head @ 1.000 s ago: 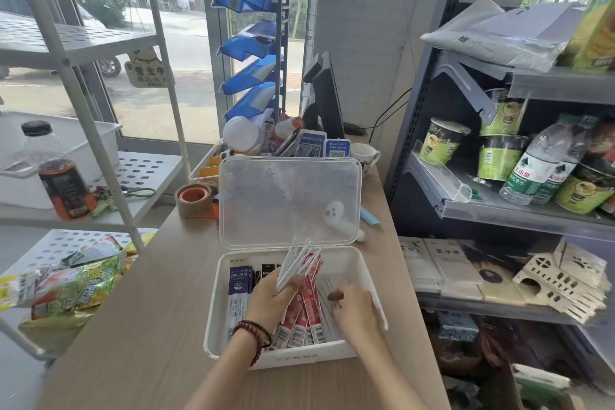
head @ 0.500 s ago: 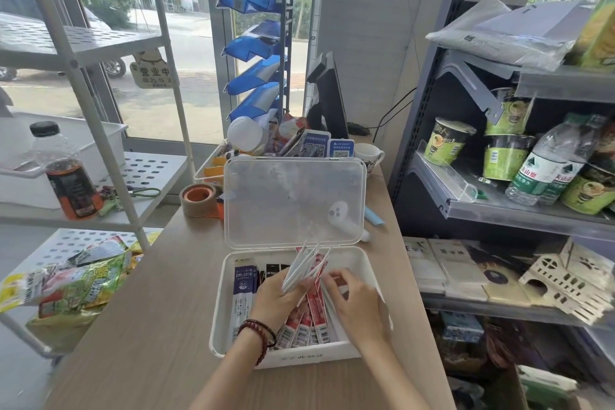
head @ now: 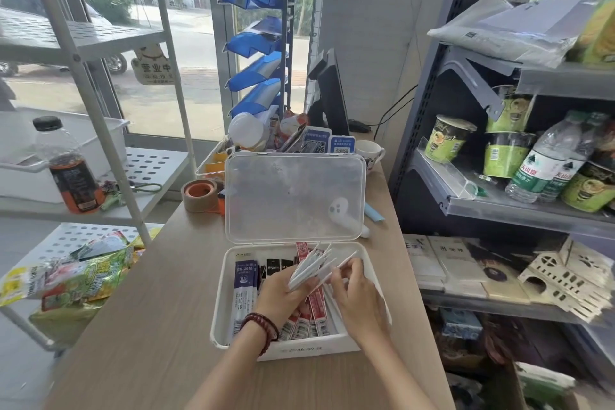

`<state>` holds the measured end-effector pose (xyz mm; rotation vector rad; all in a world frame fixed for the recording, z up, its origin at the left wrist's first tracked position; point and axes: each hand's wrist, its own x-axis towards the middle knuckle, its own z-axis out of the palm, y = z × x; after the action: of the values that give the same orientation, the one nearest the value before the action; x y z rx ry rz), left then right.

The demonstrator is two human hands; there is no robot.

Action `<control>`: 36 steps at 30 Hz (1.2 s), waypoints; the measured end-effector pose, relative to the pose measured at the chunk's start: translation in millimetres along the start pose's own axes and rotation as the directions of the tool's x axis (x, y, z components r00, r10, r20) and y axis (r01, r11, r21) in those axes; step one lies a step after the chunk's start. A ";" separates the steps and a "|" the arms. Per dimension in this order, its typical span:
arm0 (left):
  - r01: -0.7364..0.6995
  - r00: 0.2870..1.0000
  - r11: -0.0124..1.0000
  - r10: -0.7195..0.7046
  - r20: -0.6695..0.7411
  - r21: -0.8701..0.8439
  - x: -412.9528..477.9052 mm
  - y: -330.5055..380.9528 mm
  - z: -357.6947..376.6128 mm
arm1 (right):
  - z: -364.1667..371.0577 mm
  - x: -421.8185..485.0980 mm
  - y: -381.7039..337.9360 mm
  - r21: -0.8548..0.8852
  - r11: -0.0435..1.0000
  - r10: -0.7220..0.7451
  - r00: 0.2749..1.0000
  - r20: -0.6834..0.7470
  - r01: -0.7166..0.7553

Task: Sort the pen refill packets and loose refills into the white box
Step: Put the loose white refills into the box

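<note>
small shop: stocked shelves (head: 499, 206), till screen (head: 327, 93)

White rectangular plastic box (head: 299, 349), with frosted clear hinged lid (head: 286, 190). Purple-and-white flat refill packet (head: 244, 280). Red-and-white flat refill packets (head: 316, 313), black barcodes. White slender loose refills (head: 307, 268). Dark-red beaded bracelet (head: 263, 328). Pale woodgrain counter (head: 149, 326). Brown tape roll (head: 194, 201), orange core.

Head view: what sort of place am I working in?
Likely a small shop's checkout counter: QR payment signs beside a monitor, and shelves of instant noodle cups and bottled water.
</note>
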<state>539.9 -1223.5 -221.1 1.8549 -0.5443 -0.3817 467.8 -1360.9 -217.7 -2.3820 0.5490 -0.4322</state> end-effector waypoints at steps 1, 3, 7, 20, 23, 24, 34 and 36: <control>0.005 1.000 1.000 -0.005 -0.011 -0.006 0.3 -0.2 0.1 | -0.3 0.0 -0.2 0.004 1.000 0.005 1.000 -0.010 -0.005; 0.003 0.999 1.000 -0.003 -0.038 -0.011 0.8 0.1 0.3 | -0.1 -0.4 0.2 0.002 1.000 0.027 0.999 -0.044 -0.027; 0.001 0.997 1.000 0.000 -0.082 0.008 3.0 -3.4 -1.3 | -1.8 -1.1 0.1 -0.014 0.995 0.095 0.988 -0.122 -0.098; -0.039 0.995 0.999 0.040 -0.090 0.008 5.1 -3.7 -2.1 | 6.0 6.8 4.6 -0.073 0.990 0.121 0.992 0.027 -0.119; -0.052 0.996 0.999 0.053 -0.072 0.006 4.6 -2.8 -2.6 | 7.5 8.6 8.5 -0.146 0.980 0.148 0.986 0.074 -0.136; -0.057 0.996 0.998 0.057 -0.070 0.010 4.5 -2.5 -2.9 | 7.6 8.6 9.6 -0.171 0.975 0.157 0.984 0.086 -0.141; -0.068 0.996 0.998 0.069 -0.058 0.016 5.5 -3.3 -2.8 | 20.8 10.0 20.8 -0.298 0.937 0.243 0.954 0.175 -0.184; -0.066 0.996 0.998 0.066 -0.057 0.008 5.3 -2.5 -3.1 | 17.3 10.1 18.1 -0.289 0.941 0.233 0.955 0.184 -0.174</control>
<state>546.4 -1223.1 -222.4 1.8436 -0.5668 -0.2826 479.1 -1369.6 -240.6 -2.5526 0.7870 -0.0022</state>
